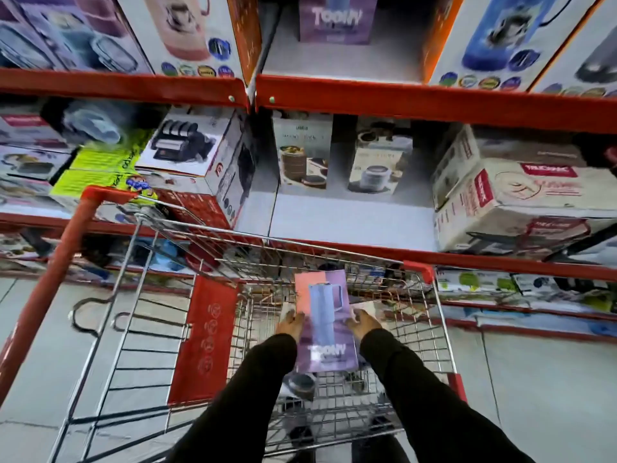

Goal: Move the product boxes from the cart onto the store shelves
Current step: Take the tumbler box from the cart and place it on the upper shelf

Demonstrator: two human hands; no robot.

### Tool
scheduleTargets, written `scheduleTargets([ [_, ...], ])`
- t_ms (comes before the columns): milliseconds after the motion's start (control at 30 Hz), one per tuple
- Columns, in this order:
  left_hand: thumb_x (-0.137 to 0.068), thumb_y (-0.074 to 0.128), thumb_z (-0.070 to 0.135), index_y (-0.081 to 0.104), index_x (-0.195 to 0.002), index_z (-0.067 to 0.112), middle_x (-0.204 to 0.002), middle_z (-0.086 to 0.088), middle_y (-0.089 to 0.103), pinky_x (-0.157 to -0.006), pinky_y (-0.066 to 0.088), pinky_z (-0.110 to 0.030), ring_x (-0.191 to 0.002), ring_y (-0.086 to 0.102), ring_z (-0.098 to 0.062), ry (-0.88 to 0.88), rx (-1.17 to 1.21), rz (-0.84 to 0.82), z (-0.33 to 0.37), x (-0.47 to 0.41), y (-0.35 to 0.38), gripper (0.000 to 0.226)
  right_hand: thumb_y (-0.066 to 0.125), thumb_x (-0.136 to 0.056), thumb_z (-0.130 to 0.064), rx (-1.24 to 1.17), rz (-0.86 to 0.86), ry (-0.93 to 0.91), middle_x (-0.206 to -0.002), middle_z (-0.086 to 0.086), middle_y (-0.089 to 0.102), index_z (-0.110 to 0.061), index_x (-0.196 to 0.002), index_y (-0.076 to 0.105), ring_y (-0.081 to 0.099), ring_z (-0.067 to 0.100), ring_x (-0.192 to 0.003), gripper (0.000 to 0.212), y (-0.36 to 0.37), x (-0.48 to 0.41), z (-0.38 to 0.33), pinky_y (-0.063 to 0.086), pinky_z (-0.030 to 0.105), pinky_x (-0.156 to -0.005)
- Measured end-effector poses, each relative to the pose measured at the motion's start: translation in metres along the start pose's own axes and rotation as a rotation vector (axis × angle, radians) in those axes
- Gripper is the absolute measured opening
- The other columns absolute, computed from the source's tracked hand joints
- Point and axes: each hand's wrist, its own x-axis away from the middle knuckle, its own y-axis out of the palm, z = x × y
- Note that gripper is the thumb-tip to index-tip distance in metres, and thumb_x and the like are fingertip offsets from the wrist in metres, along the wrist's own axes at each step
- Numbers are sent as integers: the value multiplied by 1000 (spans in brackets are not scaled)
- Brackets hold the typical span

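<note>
A tall purple and pink product box (325, 320) with a blue jug printed on it is held inside the wire shopping cart (444, 329). My left hand (291, 324) grips its left side and my right hand (364, 324) grips its right side. Both arms wear black sleeves. A matching purple box (337, 20) stands on the upper shelf (334, 91), in a gap between larger boxes. Under the held box lies another box, mostly hidden, with a dark round picture (302, 385) showing.
Red-edged shelves run across the view. The middle shelf (350, 222) holds two grey boxes (340, 155) at its back and a big cardboard box (514, 202) on the right. The cart's red handle (66, 255) and red child-seat flap (203, 339) are on the left.
</note>
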Motion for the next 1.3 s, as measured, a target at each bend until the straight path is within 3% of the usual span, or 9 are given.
scheduleTargets([
  [67,-95,48,22,52,-128,0,-108,-19,63,-74,61,-30,-87,65,-33,-50,72,-25,3,8,1,40,50,-93,-25,-121,-16,52,-133,20,54,-8,-139,39,52,35,-124,50,4,-3,1,41,38,-104],
  [133,-98,42,5,51,-128,2,-93,-14,61,-40,50,-14,-62,58,-23,-69,136,-3,7,24,3,31,51,-92,-21,-175,-1,70,-134,19,53,-9,-138,40,50,36,-125,49,6,-4,3,39,40,-105],
  [200,-98,39,-1,46,-131,-2,-78,-6,57,-33,43,-12,-53,56,-16,-40,151,-5,10,40,3,34,51,-91,-21,-207,4,70,-135,18,51,-12,-138,39,52,36,-122,49,8,2,5,42,41,-105],
  [367,-100,39,8,44,-127,7,-83,4,60,-44,46,-13,-61,62,-7,78,132,19,17,77,-7,28,57,-89,-20,-394,32,42,-137,9,52,-18,-137,40,54,30,-121,50,9,25,10,42,44,-107],
  [533,-98,44,10,45,-123,9,-120,-11,57,-55,54,-24,-78,62,-18,203,237,79,20,101,-13,26,61,-87,-27,-502,134,-72,-137,7,51,-19,-133,43,54,29,-119,50,3,65,1,45,50,-103],
  [700,-94,51,19,53,-105,28,-126,-14,57,-93,51,-52,-106,61,-30,417,235,128,39,125,-25,14,64,-85,-22,-615,277,-266,-137,4,47,-21,-128,46,48,24,-123,47,-8,105,-17,40,49,-107],
  [900,-94,51,7,54,-111,14,-113,-4,59,-76,44,-2,-94,58,2,688,254,148,83,150,-35,18,64,-83,-14,-689,437,-471,-117,-7,55,-19,-121,51,56,15,-106,40,-33,133,-45,46,40,-97],
  [1033,-87,54,18,56,-108,18,-109,-2,62,-82,45,-9,-92,59,4,825,305,100,117,158,-40,21,66,-81,-16,-720,531,-616,-115,-4,59,-26,-113,53,57,15,-107,36,-58,146,-71,45,32,-93],
  [1300,-86,55,30,57,-108,27,-114,5,61,-92,44,-29,-106,57,-11,978,282,58,171,172,-49,22,61,-74,-35,-669,675,-771,-114,-3,63,-21,-111,57,58,11,-107,40,-97,156,-104,48,38,-96],
])
